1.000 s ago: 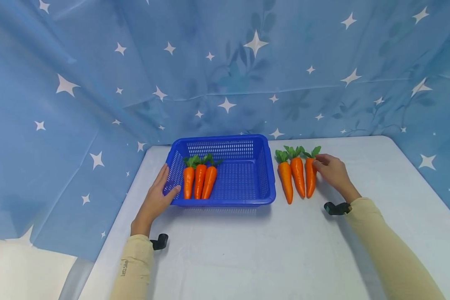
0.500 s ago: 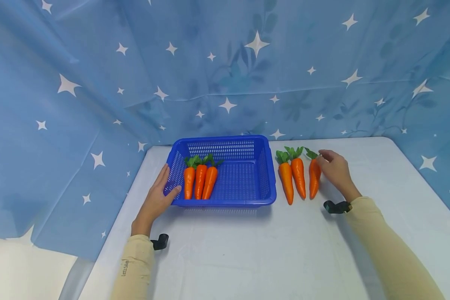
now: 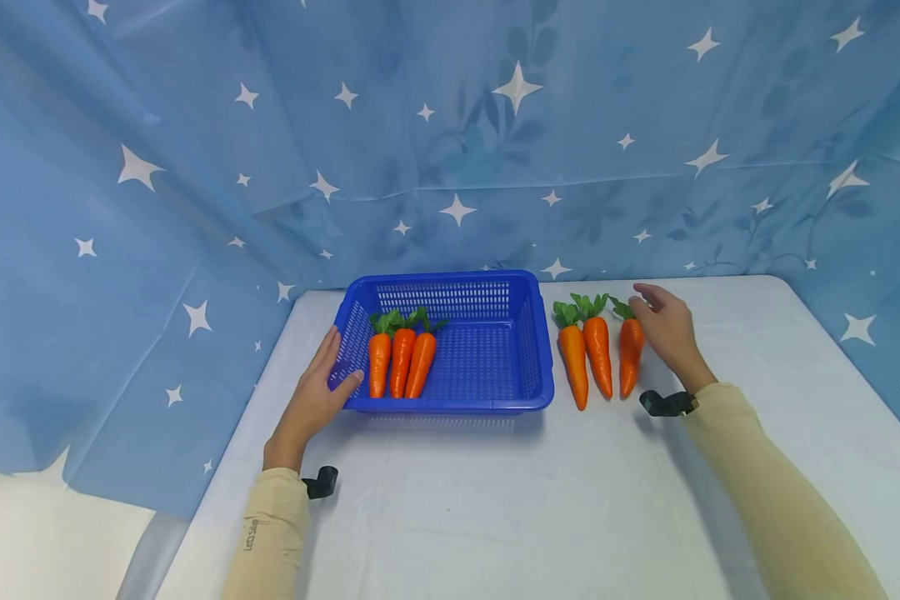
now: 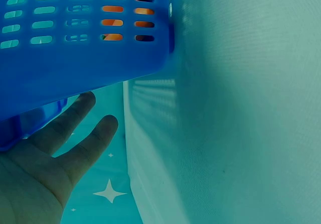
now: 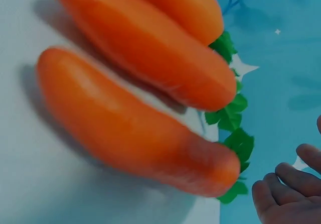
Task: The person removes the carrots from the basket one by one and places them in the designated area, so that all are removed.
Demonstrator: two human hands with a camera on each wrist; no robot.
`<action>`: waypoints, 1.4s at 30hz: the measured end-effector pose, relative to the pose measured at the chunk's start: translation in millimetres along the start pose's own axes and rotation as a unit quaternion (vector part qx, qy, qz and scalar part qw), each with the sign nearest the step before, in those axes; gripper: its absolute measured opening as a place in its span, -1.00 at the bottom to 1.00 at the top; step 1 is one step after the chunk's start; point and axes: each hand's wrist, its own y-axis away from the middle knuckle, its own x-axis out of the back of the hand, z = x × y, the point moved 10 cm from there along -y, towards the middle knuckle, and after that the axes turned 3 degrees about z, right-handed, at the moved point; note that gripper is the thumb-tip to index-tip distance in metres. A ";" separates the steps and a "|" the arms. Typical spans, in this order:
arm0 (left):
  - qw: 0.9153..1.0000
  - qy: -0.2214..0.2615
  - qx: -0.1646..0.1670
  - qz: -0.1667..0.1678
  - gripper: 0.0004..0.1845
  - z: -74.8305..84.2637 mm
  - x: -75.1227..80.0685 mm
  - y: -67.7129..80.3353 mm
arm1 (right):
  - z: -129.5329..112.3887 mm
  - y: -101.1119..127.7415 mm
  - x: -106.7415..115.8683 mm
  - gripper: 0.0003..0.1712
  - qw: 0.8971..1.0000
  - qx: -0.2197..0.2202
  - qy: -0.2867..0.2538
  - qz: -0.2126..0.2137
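In the head view, a blue plastic basket point(image 3: 450, 406) stands on the white table, with three orange carrots point(image 3: 401, 362) side by side at its left end. My left hand point(image 3: 311, 400) touches the basket's near left corner, its fingers straight along the outside and the thumb at the rim. Three more carrots lie in a row right of the basket. My right hand point(image 3: 667, 329) is just above the top end of the rightmost carrot point(image 3: 631, 358), covering part of its leaves. In the right wrist view its loosely bent fingers point(image 5: 288, 189) stand apart from that carrot point(image 5: 130, 128).
The middle carrot point(image 3: 597, 354) and the left carrot point(image 3: 572, 367) of the row lie close beside the basket's right wall. A blue curtain point(image 3: 450, 133) with white stars hangs behind the table point(image 3: 450, 508) and down its left side.
The rightmost carrot has shifted slightly right, away from its neighbour. My right hand has let go of it and drawn slightly up and back. My left hand has stayed at the basket.
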 end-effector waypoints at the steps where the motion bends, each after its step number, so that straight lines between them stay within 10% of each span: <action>1: 1.000 0.000 0.000 0.000 -0.08 0.0 0.1 0.0 | -2.8 -0.8 -0.5 -0.32 1.000 0.005 -0.006 -0.002; 42: 1.000 0.009 -0.006 0.001 -0.08 -0.3 -0.8 0.6 | -125.4 -11.0 -62.4 -0.26 0.982 0.036 -0.145 -0.115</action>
